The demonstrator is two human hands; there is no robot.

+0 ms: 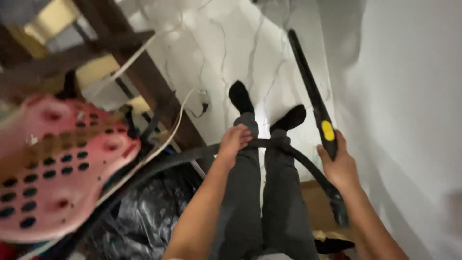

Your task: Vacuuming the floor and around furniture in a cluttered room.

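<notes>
1. Black and slim, the wand [308,82] has a yellow button on its handle and slants up over the white marble floor [231,43], close beside the white wall [409,96].
2. The right hand [339,166] has its grip closed around the wand's handle just below the button.
3. The left hand [234,140] has its grip wrapped over the dark ribbed hose [183,159], which arcs across the person's grey trousers to the wand.
4. A pink perforated plastic piece [53,168] sits at the left, above a crumpled black bag [144,207].
5. The picture is blurred; the wand's tip and the hose's far end are cut off or hidden.
</notes>
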